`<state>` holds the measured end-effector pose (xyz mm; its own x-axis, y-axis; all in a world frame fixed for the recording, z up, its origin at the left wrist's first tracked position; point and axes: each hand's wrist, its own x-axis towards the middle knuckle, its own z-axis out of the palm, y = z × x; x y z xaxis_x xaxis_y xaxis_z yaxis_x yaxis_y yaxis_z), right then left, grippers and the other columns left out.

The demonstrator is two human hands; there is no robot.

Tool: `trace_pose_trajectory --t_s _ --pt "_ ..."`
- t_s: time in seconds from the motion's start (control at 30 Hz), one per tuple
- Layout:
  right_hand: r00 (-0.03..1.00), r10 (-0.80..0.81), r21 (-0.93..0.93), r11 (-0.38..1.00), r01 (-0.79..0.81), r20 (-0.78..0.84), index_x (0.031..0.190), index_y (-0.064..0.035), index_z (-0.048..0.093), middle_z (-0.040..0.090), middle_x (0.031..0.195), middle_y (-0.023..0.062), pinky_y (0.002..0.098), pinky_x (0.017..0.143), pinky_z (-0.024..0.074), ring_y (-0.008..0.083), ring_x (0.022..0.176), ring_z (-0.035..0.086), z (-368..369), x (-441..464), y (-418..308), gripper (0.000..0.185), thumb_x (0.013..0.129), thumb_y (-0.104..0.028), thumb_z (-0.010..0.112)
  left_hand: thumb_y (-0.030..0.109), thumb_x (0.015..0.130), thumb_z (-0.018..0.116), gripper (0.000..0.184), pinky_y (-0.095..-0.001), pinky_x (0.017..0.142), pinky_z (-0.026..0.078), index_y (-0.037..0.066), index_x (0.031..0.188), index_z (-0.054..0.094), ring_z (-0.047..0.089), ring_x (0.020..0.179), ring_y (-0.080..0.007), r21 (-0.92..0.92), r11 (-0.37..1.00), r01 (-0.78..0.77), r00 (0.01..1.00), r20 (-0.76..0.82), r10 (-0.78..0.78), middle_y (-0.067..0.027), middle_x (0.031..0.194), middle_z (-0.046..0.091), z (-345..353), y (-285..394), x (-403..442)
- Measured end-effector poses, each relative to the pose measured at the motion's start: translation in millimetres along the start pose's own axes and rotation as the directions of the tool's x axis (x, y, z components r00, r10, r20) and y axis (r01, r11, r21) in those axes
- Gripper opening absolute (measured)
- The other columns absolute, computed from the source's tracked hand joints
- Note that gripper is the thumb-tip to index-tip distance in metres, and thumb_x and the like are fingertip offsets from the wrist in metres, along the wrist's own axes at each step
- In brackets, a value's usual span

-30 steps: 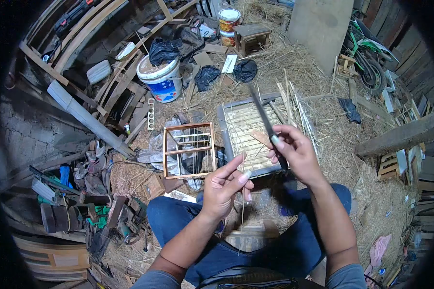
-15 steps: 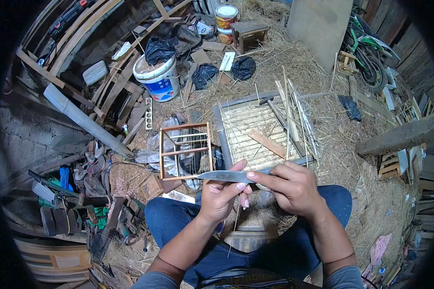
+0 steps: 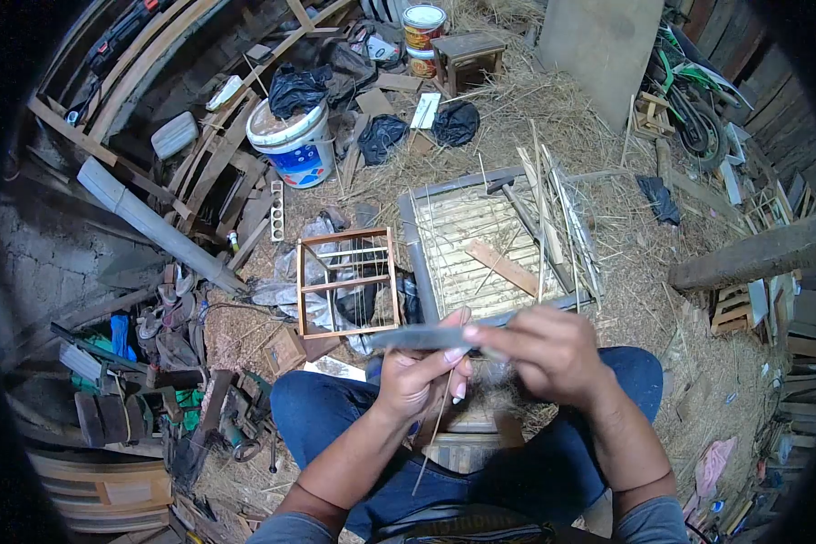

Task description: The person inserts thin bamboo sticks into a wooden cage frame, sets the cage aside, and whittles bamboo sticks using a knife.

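My right hand is wrapped round a knife and blurred by motion. The knife's grey blade lies sideways, pointing left, over the fingers of my left hand. Between the left thumb and fingers is a thin stick, which hangs down over my lap. The blade crosses near the stick's upper end; whether they touch is hidden. Beyond my hands, a small wooden frame with thin rods stands to the left, and a slatted panel lies to the right.
On the panel are a flat wooden piece, a hammer and several long strips. A white bucket and a small stool stand farther back. A wooden beam juts in at the right.
The knife has come down from a raised, upright position to lie sideways across my left hand. Since the middle frame, the stick's lower end has shifted slightly left.
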<state>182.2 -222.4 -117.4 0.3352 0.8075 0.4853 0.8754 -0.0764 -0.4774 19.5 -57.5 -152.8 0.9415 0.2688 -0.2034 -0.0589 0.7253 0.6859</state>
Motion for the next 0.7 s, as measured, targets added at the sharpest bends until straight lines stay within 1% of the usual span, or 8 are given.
trace_pose_trajectory --t_s 0.1,0.2,0.27,0.33,0.4,0.43,0.5,0.7 --pt "1.000 0.025 0.029 0.999 -0.025 0.009 0.130 -0.0321 0.074 0.057 0.067 -0.0023 0.0332 0.049 0.0497 0.0163 0.058 0.058 0.5 3.6 -0.8 0.051 0.085 -0.009 0.070 0.000 0.099 0.061 0.039 -0.0281 0.048 0.054 -0.004 0.138 0.061 0.065 0.054 -0.0198 -0.006 1.000 -0.025 0.997 -0.079 0.025 -0.0149 0.085 0.073 -4.6 -0.9 -3.2" --pt "1.000 -0.025 0.078 0.997 0.024 0.008 0.129 -0.0311 0.075 0.057 0.067 -0.0016 0.0341 0.049 0.0497 0.0176 0.057 0.058 -0.2 3.2 -6.2 0.048 0.086 -0.009 0.071 0.000 0.099 0.061 0.040 -0.0276 0.047 0.053 -0.004 0.138 0.060 0.064 0.054 -0.0186 0.077 0.996 -0.035 0.999 0.001 0.035 -0.0138 0.084 0.073 -7.6 2.3 2.3" --pt "0.998 -0.049 0.082 0.996 0.047 0.028 0.128 -0.0298 0.075 0.057 0.068 -0.0005 0.0355 0.051 0.0503 0.0186 0.057 0.059 -1.8 6.8 -9.3 0.047 0.085 -0.008 0.071 0.000 0.099 0.063 0.036 -0.0268 0.050 0.055 -0.006 0.134 0.063 0.067 0.057 -0.0183 -0.037 0.999 -0.022 0.999 0.028 0.023 -0.0156 0.087 0.075 -3.4 3.3 1.5" --pt "0.997 0.077 0.079 0.994 -0.076 -0.019 0.127 -0.0283 0.076 0.058 0.070 -0.0002 0.0360 0.052 0.0508 0.0189 0.060 0.060 -3.9 10.2 -2.2 0.049 0.083 -0.007 0.072 -0.001 0.099 0.064 0.033 -0.0264 0.051 0.056 -0.007 0.132 0.065 0.069 0.059 -0.0181 -0.090 0.996 -0.009 0.999 0.034 0.013 -0.0166 0.088 0.075 -5.7 2.2 -1.6" --pt "0.995 0.095 0.061 0.994 -0.095 0.002 0.126 -0.0270 0.076 0.058 0.072 -0.0005 0.0362 0.054 0.0513 0.0197 0.062 0.062 -4.7 7.5 -3.3 0.049 0.081 -0.008 0.073 -0.002 0.097 0.066 0.037 -0.0264 0.052 0.057 -0.006 0.134 0.063 0.071 0.066 -0.0183 -0.101 0.995 -0.019 0.995 0.095 0.029 -0.0163 0.092 0.075 -7.8 -0.4 1.2" --pt "0.998 0.047 0.060 0.997 -0.049 0.040 0.126 -0.0264 0.076 0.058 0.072 -0.0005 0.0361 0.054 0.0515 0.0200 0.062 0.062 -4.3 6.1 -9.1 0.047 0.082 -0.009 0.073 -0.003 0.097 0.066 0.042 -0.0267 0.053 0.057 -0.005 0.139 0.060 0.072 0.072 -0.0183 -0.104 0.994 -0.043 0.999 -0.008 0.042 -0.0162 0.095 0.076 -0.8 -3.3 0.5" --pt "1.000 0.006 0.138 0.990 -0.008 0.014 0.127 -0.0257 0.076 0.056 0.071 0.0003 0.0359 0.055 0.0526 0.0206 0.063 0.062 -1.5 8.5 -12.2 0.049 0.081 -0.008 0.072 -0.003 0.097 0.066 0.044 -0.0270 0.053 0.057 -0.004 0.140 0.059 0.072 0.071 -0.0183 -0.108 0.994 -0.030 0.999 0.011 0.032 -0.0160 0.096 0.076 -1.3 -0.6 2.4" --pt "0.998 -0.009 0.132 0.991 0.001 0.060 0.126 -0.0248 0.076 0.055 0.070 0.0010 0.0360 0.057 0.0533 0.0207 0.063 0.062 -0.8 6.3 -3.5 0.049 0.080 -0.008 0.072 -0.002 0.098 0.064 0.048 -0.0282 0.054 0.055 -0.004 0.145 0.054 0.070 0.069 -0.0184 -0.171 0.985 0.027 0.998 0.063 -0.016 -0.0155 0.098 0.076 -3.6 0.1 -0.7"
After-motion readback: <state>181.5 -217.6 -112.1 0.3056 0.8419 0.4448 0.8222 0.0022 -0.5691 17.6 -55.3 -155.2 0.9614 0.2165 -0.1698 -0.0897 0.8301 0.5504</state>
